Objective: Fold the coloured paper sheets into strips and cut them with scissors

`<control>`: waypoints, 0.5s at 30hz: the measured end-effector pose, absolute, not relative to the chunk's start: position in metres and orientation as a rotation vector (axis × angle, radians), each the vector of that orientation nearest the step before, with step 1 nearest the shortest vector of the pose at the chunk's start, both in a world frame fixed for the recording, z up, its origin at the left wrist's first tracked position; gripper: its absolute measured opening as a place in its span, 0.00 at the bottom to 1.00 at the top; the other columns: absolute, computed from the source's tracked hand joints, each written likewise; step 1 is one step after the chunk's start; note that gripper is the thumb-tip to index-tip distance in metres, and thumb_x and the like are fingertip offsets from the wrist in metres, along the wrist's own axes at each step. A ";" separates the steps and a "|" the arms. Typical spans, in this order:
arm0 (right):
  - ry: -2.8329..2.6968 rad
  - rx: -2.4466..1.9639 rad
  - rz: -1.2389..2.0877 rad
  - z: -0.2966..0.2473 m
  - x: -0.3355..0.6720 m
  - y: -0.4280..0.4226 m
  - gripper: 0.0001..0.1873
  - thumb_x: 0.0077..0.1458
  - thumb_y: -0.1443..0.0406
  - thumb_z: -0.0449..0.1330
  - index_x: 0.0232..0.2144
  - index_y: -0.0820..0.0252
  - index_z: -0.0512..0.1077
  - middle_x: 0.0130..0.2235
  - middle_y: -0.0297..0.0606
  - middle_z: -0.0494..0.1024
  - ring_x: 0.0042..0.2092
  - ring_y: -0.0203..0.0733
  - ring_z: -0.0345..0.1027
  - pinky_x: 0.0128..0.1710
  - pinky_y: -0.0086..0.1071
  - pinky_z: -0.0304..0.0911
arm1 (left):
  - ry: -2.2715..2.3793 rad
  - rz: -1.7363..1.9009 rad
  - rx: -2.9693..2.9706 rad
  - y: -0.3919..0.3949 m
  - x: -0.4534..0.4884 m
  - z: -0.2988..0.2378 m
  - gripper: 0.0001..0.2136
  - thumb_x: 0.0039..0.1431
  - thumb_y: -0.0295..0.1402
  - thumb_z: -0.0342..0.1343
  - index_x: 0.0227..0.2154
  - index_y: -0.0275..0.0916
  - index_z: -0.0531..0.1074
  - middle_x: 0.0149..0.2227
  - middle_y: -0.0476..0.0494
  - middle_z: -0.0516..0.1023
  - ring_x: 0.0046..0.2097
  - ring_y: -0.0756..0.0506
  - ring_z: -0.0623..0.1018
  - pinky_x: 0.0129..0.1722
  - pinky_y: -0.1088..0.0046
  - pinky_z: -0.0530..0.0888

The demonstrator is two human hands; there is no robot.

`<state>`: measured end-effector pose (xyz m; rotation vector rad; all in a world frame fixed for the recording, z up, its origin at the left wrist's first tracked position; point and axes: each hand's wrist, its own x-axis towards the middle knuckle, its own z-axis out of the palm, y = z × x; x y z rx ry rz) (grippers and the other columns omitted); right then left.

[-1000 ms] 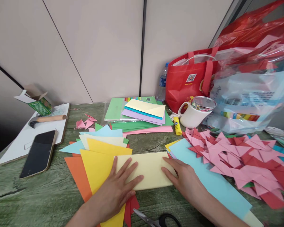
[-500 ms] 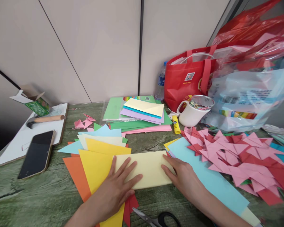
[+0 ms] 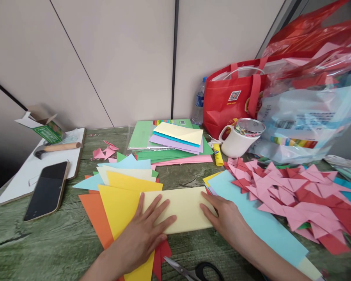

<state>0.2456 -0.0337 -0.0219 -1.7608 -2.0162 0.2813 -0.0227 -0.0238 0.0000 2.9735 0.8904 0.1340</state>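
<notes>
A folded cream sheet of paper [image 3: 183,208] lies crosswise in front of me on the table. My left hand [image 3: 148,226] rests flat on its left part, fingers spread. At its right end, the index finger and thumb of my right hand [image 3: 225,214] lie apart on the paper; the other fingers are hidden. Under my left hand and forearm fan yellow sheets [image 3: 119,207] and an orange sheet [image 3: 95,216]. Light blue paper [image 3: 251,207] passes beneath my right forearm. Scissors [image 3: 193,271] with black handles lie between my arms at the near edge.
Right: folded pink and red paper pieces [image 3: 292,195], a white mug [image 3: 240,142], a yellow glue stick [image 3: 218,155], a red bag [image 3: 231,97]. Behind: stacked coloured paper [image 3: 178,134]. Left: a phone [image 3: 46,191], a hammer [image 3: 58,147] and a small green box [image 3: 48,132].
</notes>
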 end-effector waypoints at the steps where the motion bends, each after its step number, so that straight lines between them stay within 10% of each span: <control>1: -2.022 -1.757 0.289 -0.021 0.246 -0.034 0.18 0.56 0.64 0.51 0.43 0.66 0.75 0.37 0.48 0.80 0.37 0.49 0.76 0.32 0.35 0.71 | 0.887 0.143 2.970 -0.024 -0.023 0.000 0.24 0.65 0.28 0.45 0.62 0.49 0.51 0.66 0.44 0.50 0.66 0.36 0.47 0.58 0.38 0.50; 15: -2.030 -1.766 0.308 -0.021 0.245 -0.034 0.18 0.56 0.65 0.51 0.43 0.68 0.74 0.38 0.49 0.80 0.37 0.49 0.76 0.33 0.35 0.70 | 0.887 0.154 2.972 -0.023 -0.023 0.000 0.23 0.66 0.29 0.45 0.62 0.50 0.52 0.66 0.45 0.49 0.66 0.37 0.46 0.60 0.41 0.48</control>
